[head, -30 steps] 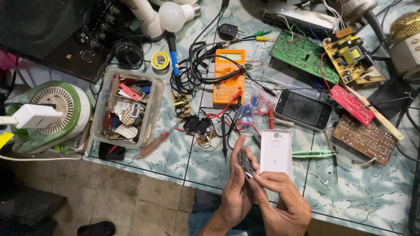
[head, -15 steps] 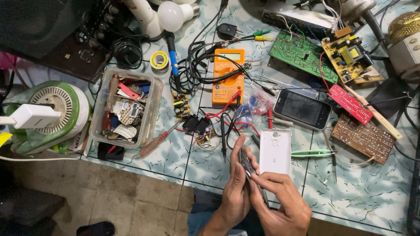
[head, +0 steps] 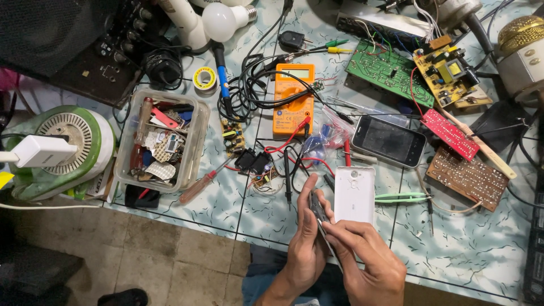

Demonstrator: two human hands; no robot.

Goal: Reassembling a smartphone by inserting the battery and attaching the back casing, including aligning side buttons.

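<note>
Small dark flat part (head: 319, 211) sits at the near edge of the desk (head: 481, 255), pinched upright in the left hand (head: 306, 249). Right hand (head: 368, 260) is closed around a thin metal tool (head: 331, 249), tip against the part. White phone back cover (head: 355, 194) lies just beside the hands, touching the right fingers. Green tweezers (head: 402, 197) lie right of the cover. Black phone (head: 389, 141) and orange multimeter (head: 293, 97) sit farther in. Clear plastic parts box (head: 195, 136) stands near the left edge.
</note>
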